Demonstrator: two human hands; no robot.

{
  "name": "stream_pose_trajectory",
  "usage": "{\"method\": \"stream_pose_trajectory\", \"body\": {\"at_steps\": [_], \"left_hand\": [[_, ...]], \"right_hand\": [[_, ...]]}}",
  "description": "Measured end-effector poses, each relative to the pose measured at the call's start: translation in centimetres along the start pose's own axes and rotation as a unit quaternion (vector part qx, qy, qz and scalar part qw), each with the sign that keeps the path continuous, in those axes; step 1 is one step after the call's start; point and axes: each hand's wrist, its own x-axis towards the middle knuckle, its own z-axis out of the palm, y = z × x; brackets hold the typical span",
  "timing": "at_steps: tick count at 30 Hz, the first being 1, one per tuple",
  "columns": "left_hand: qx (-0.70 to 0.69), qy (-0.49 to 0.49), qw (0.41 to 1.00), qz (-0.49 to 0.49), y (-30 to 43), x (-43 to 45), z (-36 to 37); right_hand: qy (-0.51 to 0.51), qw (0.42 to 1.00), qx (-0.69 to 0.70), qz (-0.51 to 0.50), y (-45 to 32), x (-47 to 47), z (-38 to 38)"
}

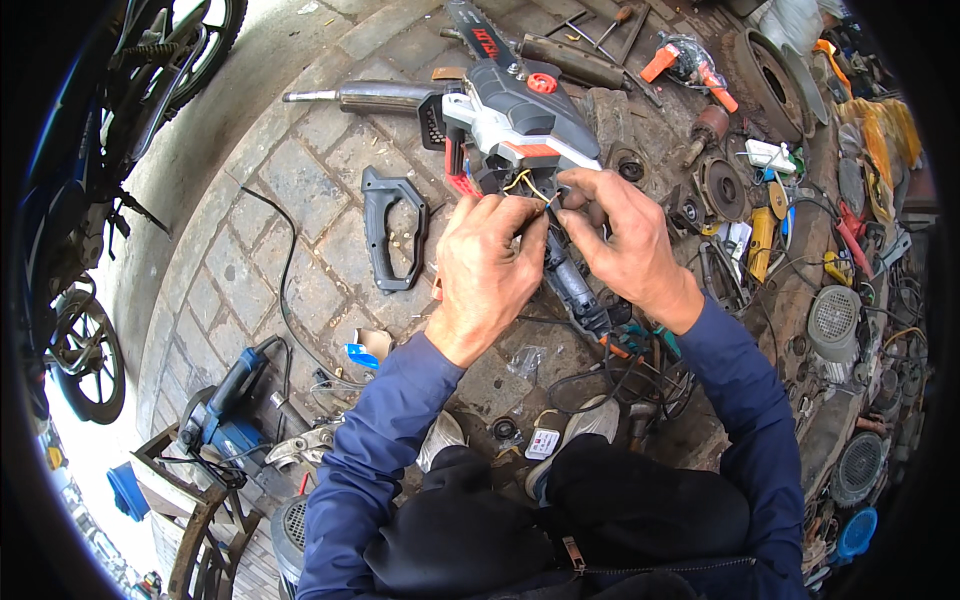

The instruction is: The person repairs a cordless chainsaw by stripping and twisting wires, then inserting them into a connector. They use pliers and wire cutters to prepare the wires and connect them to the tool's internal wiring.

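An electric chainsaw (517, 112) lies before me, its guide bar (480, 34) pointing away and its rear housing opened, with wires showing. Between the thumb and fingers of my left hand (491, 259) is a thin yellow wire (534, 186) that comes out of the saw. My right hand (626, 236) pinches close beside it, near the wire's end; its fingertips hide what exactly they hold. Under both hands lies a long dark tool or motor part (574, 289). A loose black handle cover (394, 229) rests on the paving left of my left hand.
Metal pipes (382, 97) lie behind the saw. Lower left are a blue power tool (232, 427) and a small open box (369, 347). Tangled cables (637, 386) lie near my shoes. Motor parts (724, 187) and scrap crowd the right side. Motorcycles (82, 352) stand at far left.
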Motion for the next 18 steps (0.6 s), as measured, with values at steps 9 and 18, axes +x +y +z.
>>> {"method": "stream_pose_trajectory", "body": {"at_steps": [9, 18], "left_hand": [[-0.007, -0.005, 1.000, -0.010, 0.0, -0.1, 0.1], [0.014, -0.009, 1.000, -0.006, -0.2, 0.0, -0.1]], "right_hand": [[-0.010, 0.980, -0.102, -0.170, 1.4, 1.6, -0.1], [-0.033, 0.977, -0.103, -0.185, 1.8, 1.6, -0.2]]}}
